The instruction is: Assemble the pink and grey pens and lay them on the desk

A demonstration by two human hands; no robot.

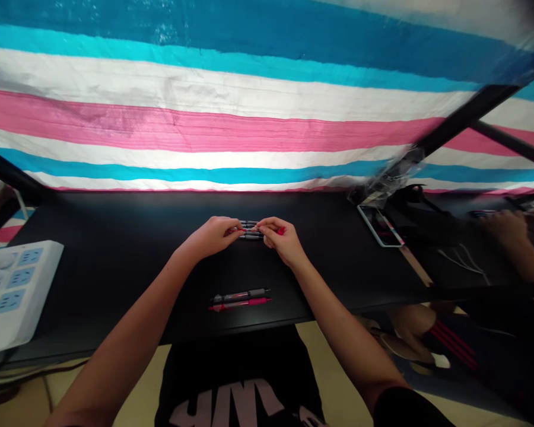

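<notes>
My left hand [218,235] and my right hand [282,238] meet over the black table, fingers pinched. A red pen [282,230] is in my right hand, its red end showing past the fingers. Red also shows at my left fingertips, which close on the same pen as far as I can see; its middle is partly hidden. Beneath and between the hands lie several grey-black pens [251,235], side by side. Closer to the table's front edge rest a grey-black pen [244,295] and a pinkish-red pen [244,303], roughly parallel.
A white power strip [48,267] stands at the left of the black table [129,284]. On the right are a phone [380,226], crumpled clear plastic [389,178] and a black bag [412,207]. Another person's hand [507,228] is at far right. A striped sheet [231,133] hangs behind.
</notes>
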